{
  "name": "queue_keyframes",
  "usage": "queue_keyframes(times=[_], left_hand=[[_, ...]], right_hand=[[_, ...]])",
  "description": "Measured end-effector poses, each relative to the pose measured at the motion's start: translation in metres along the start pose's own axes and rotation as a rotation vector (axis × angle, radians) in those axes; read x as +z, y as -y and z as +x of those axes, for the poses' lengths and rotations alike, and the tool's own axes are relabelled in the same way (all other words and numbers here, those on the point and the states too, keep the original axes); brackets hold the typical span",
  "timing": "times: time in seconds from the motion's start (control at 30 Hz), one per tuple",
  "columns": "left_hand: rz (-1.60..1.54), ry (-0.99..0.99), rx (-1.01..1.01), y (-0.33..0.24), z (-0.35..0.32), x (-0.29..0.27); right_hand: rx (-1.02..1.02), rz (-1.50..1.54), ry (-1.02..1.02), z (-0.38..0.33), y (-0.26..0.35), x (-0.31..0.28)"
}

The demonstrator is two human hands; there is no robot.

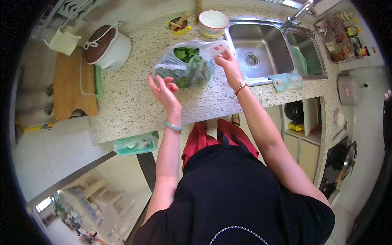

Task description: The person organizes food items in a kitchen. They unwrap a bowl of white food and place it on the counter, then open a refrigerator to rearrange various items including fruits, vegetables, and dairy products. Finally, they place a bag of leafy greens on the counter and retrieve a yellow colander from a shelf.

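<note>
A clear plastic bag of leafy green vegetables stands on the speckled counter. Its mouth gapes at the top, and leaves show through it. My right hand pinches the bag's upper right edge and draws that plastic toward the sink. Close to the bag's lower left side is my left hand, palm turned up and fingers apart, holding nothing. A pale green bangle circles the left wrist, a red band the right.
Right of the bag is a double steel sink with a cloth on its front rim. Behind stand bowls and a small yellow dish. A white pot and a wooden board are left. Below the counter edge hangs a green bin.
</note>
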State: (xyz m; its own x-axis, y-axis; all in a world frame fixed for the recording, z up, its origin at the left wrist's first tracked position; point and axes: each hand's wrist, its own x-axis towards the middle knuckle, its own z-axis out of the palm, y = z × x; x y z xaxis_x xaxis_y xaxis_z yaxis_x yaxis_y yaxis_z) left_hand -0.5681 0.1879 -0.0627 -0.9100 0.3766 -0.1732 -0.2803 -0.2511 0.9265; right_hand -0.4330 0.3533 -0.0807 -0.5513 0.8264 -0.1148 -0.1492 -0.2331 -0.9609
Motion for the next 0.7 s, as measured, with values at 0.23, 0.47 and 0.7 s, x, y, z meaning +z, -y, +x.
queue_keyframes(times=[0.23,0.47,0.7], left_hand=[[0.109,0.457,-0.008,0.071,-0.084,0.114],[0.434,0.889,0.013,0.215,-0.166,0.228],[1.077,1.152,0.485,0.284,-0.173,0.253]], right_hand=[[-0.35,-0.904,-0.336,-0.029,-0.016,-0.168],[-0.068,-1.475,-0.443,-0.082,-0.056,-0.311],[-0.215,-1.52,-0.308,-0.104,-0.073,-0.316]])
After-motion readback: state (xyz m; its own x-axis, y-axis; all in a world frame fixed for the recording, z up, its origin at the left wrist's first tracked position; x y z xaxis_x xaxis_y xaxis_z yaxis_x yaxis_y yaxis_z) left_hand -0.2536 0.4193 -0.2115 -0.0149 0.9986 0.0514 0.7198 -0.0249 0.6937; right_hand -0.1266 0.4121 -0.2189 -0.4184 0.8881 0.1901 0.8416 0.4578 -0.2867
